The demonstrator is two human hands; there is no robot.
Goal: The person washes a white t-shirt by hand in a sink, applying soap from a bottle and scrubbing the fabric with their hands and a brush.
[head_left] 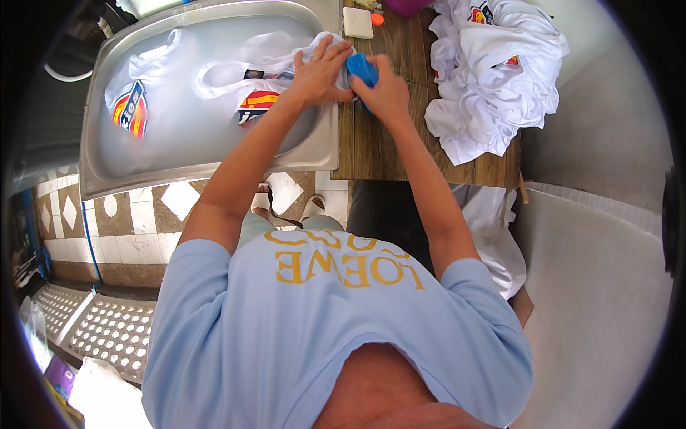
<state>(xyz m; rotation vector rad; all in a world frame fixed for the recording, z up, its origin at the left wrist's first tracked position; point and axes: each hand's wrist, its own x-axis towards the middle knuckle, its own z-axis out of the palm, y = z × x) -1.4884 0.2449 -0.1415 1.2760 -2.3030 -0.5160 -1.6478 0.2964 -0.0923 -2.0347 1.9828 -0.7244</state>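
My left hand [319, 75] lies with fingers spread on the wet fabric of a white T-shirt [214, 77], pressing it at the right rim of the metal sink [325, 146]. The rest of that shirt, with a red, yellow and black print, trails into cloudy water. My right hand [389, 93] is closed around a blue scrubbing brush [362, 69], held against the fabric on the wooden board [357, 139]. Its bristles are hidden. Another white T-shirt [150, 79] with an oval print floats at the sink's left.
A heap of white shirts [493, 79] covers the board's right part. At the back sit a white soap bar [357, 23], an orange cap [377, 19] and a purple object [407, 6]. A pale wall [607, 286] bounds the right side. White cloth [493, 236] hangs below the board.
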